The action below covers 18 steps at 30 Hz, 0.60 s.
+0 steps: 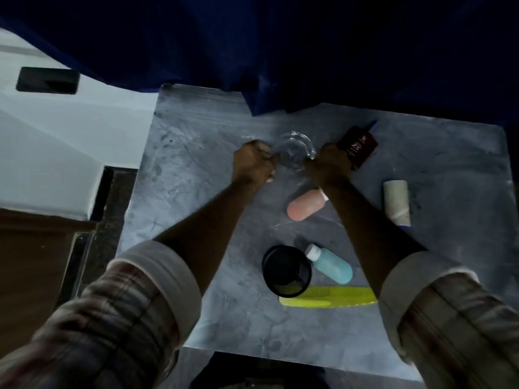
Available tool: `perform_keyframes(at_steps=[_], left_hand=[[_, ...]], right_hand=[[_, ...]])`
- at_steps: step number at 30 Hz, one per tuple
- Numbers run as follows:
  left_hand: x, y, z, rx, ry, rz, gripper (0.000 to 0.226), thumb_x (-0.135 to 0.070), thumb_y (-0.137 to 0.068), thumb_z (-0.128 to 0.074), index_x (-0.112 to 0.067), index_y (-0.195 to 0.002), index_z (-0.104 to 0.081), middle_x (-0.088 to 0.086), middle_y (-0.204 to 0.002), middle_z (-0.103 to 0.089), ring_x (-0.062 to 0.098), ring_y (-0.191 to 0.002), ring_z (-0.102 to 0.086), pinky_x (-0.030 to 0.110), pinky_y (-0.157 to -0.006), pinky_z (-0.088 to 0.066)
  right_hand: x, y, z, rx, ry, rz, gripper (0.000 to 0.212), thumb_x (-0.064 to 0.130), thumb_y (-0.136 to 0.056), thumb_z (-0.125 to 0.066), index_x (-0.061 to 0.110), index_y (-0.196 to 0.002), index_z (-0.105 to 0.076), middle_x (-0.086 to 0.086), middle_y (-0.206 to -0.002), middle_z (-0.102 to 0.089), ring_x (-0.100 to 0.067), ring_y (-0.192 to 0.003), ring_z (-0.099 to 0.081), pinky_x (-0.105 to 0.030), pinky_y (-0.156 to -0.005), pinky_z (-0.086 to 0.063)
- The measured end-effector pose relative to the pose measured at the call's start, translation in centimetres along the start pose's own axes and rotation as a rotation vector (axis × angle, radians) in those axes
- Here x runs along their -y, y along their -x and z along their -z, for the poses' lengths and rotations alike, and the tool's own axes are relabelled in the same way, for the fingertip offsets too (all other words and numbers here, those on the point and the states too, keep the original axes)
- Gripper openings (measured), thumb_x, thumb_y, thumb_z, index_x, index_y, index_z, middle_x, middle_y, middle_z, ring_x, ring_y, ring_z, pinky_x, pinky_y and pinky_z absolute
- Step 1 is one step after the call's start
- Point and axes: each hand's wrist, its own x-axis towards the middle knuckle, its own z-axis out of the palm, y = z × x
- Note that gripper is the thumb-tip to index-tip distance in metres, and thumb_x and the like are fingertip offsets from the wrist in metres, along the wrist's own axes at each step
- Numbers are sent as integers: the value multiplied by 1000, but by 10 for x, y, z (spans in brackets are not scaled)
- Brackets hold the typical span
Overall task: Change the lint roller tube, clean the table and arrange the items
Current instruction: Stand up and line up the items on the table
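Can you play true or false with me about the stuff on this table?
1. The pink bottle is lying down. True.
2. The comb is red. False, it is yellow-green.
3. Both hands, the left hand and the right hand, are at the clear glass dish. True.
4. The blue bottle stands inside the black cup. False, it lies beside the cup on the table.

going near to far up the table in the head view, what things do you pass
yellow comb → black cup → blue bottle → pink bottle → clear glass dish held between both hands
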Motion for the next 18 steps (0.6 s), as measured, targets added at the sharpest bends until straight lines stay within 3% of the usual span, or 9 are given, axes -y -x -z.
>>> perform_keyframes(at_steps=[3, 8, 13, 15, 18], left_hand=[[-1, 7, 9, 33, 12, -66, 21, -26, -63, -91, -35, -64, -72, 13, -66, -71, 28, -61, -73, 51, -64, -64], [-2, 23, 61, -89, 183, -135, 27, -34, -57, -86, -28, -74, -66, -7, -65, -63, 27, -60, -69, 31, -51, -57], [12, 19, 127, -248, 266, -88, 24, 2, -82, -84, -6, -87, -62, 6, -66, -56, 13, -43, -62, 24, -41, -53], [13, 13, 147, -269, 260, -75, 20, 9, -87, -78, 2, -96, -61, 18, -71, -53, 15, -42, -59, 23, -42, -49], [16, 2, 164, -274, 264, -56, 18, 15, -89, -71, 3, -99, -61, 18, -73, -52, 13, -39, -57, 23, -45, -48]], right_hand=[[6, 3, -7, -29, -8, 7, 43, 33, -87, -66, 0, -115, -68, -22, -121, -71, -38, -117, -66, -39, -96, -53], [44, 19, -25, -3, -87, 110, 32, 34, -86, -66, 4, -93, -77, -19, -97, -78, -32, -98, -73, -38, -91, -58], [113, 30, -60, 106, -106, 220, 34, 33, -87, -66, 3, -97, -77, -18, -102, -77, -30, -100, -73, -39, -92, -58], [132, 31, -72, 146, -162, 189, 30, 32, -83, -67, 5, -91, -77, -14, -93, -80, -25, -93, -76, -37, -88, -61], [149, 31, -85, 175, -177, 156, 30, 33, -81, -66, 7, -91, -78, -12, -92, -80, -23, -92, -76, -35, -87, -62]])
